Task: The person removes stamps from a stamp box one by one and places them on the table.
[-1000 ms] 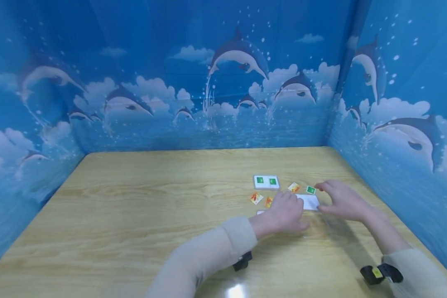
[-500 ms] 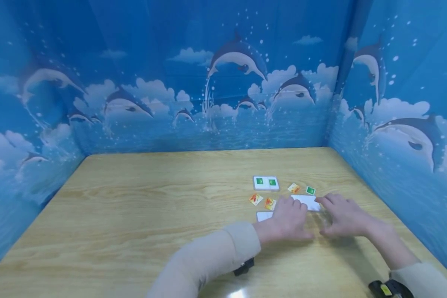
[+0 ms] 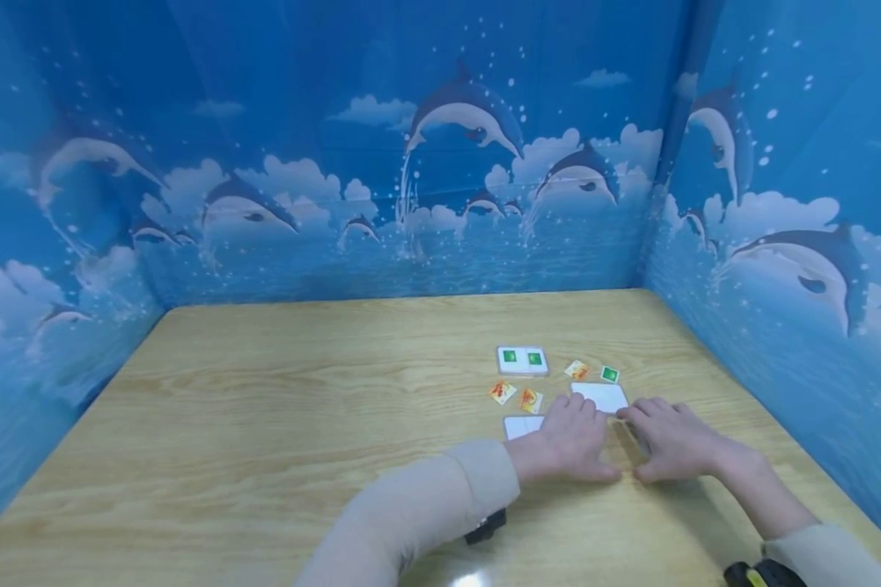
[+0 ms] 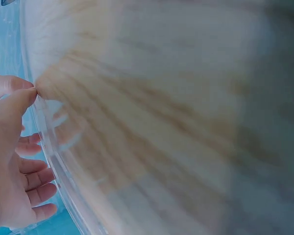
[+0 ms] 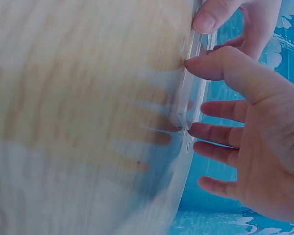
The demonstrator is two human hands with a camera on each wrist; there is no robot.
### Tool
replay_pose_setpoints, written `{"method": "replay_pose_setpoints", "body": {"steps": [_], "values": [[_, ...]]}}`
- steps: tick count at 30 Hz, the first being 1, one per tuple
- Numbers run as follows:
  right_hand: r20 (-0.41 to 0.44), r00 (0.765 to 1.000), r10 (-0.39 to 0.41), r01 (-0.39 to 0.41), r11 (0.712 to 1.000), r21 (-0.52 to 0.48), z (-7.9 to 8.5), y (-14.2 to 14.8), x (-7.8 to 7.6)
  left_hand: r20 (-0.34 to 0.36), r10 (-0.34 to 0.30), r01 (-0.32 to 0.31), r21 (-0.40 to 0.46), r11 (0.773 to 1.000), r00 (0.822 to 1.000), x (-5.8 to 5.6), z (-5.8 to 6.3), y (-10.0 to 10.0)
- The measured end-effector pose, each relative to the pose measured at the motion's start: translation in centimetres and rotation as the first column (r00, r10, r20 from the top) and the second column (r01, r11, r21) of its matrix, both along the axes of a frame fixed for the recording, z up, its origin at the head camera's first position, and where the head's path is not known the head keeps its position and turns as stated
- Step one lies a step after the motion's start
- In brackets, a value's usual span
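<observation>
Low over the near right of the table, my left hand (image 3: 576, 436) and my right hand (image 3: 671, 440) face each other. Between them is a clear plastic piece (image 5: 185, 105), thin-edged and hard to make out; its exact kind cannot be told. My right thumb and fingertips sit along its edge in the right wrist view. My left thumb and fingers lie along it in the left wrist view. A blank white card (image 3: 599, 397) lies just ahead of the hands. Another white card (image 3: 521, 426) is partly hidden by my left hand.
A white card with two green squares (image 3: 523, 360) lies farther back. Small orange picture cards (image 3: 531, 400) and a small green card (image 3: 609, 374) are scattered nearby. The wood-grain table (image 3: 301, 424) meets a dolphin-print curtain (image 3: 338, 187) behind and at the sides.
My right hand has come down and toward me, away from the green card. My left hand has shifted slightly right and nearer, uncovering more of the cards.
</observation>
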State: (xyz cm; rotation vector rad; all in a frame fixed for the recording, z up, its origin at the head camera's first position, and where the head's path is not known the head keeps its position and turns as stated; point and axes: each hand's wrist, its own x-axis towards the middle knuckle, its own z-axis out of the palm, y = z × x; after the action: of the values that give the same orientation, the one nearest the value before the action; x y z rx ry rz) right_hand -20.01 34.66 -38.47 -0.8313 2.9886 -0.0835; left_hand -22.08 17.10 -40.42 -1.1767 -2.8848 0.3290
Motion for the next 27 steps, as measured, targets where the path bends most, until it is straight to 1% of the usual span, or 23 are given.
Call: {"method": "replay_pose_setpoints", "body": {"steps": [6,9,14,17,21,24,27], "values": [[0.044,0.999,0.007,-0.008,1.0,0.006,0.1,0.0,-0.2,0.031,-0.006,0.006,-0.022,1.0,0.999,0.0,0.1,0.1],[0.06,0.998,0.016,-0.016,1.0,0.004,0.2,-0.1,-0.3,0.047,0.005,-0.004,-0.025,1.0,0.999,0.1,0.2,0.2],[0.057,0.998,0.026,-0.027,1.0,0.004,0.2,-0.1,-0.4,0.07,0.014,-0.012,-0.02,1.0,0.997,0.1,0.4,0.3],[0.03,0.999,0.04,-0.04,0.999,-0.002,0.2,0.1,-0.5,0.085,0.013,-0.013,-0.003,1.0,0.996,-0.1,0.6,0.2],[-0.045,0.997,0.071,-0.071,0.997,-0.017,0.4,0.2,-0.7,0.057,0.001,-0.003,0.022,1.0,0.998,-0.5,0.9,0.2],[-0.098,0.991,0.086,-0.088,0.996,-0.014,0.5,0.3,-0.8,0.002,-0.01,0.01,0.016,1.0,1.0,-0.9,1.1,0.1],[-0.129,0.987,0.093,-0.095,0.995,-0.006,0.6,0.3,-1.0,-0.029,-0.013,0.013,0.008,1.0,1.0,-1.1,1.2,0.1]]}}
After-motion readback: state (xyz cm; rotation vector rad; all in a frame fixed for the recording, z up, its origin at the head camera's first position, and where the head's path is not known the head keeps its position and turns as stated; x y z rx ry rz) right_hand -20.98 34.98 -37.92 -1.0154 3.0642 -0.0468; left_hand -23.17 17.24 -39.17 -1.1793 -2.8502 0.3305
